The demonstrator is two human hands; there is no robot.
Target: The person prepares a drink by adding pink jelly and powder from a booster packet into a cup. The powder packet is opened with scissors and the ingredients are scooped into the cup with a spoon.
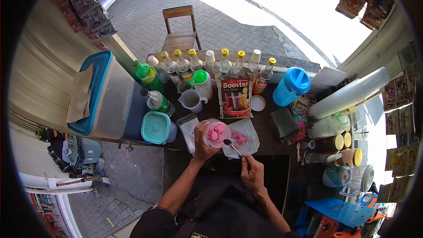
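My left hand (203, 145) is wrapped round a clear plastic tub (226, 128) of pink clumpy stuff (215, 133), tilted toward me. In my right hand (252, 172) is a metal spoon (235, 149), its dark-looking bowl beside the tub's rim. Below the spoon lies a white sheet of paper or plastic (250, 132) with more pink clumps (239, 138) on it. Behind it stands a brown "Booster" drink powder pouch (235, 98), upright. A round pale lid (257, 103) rests to the pouch's right.
Several yellow-capped bottles (225, 64) line the counter's back edge. On the left are a measuring jug (191, 100), a teal basket (156, 127) and a large lidded container (110, 92). To the right stand a blue pitcher (291, 87) and a long stack of plastic cups (350, 93).
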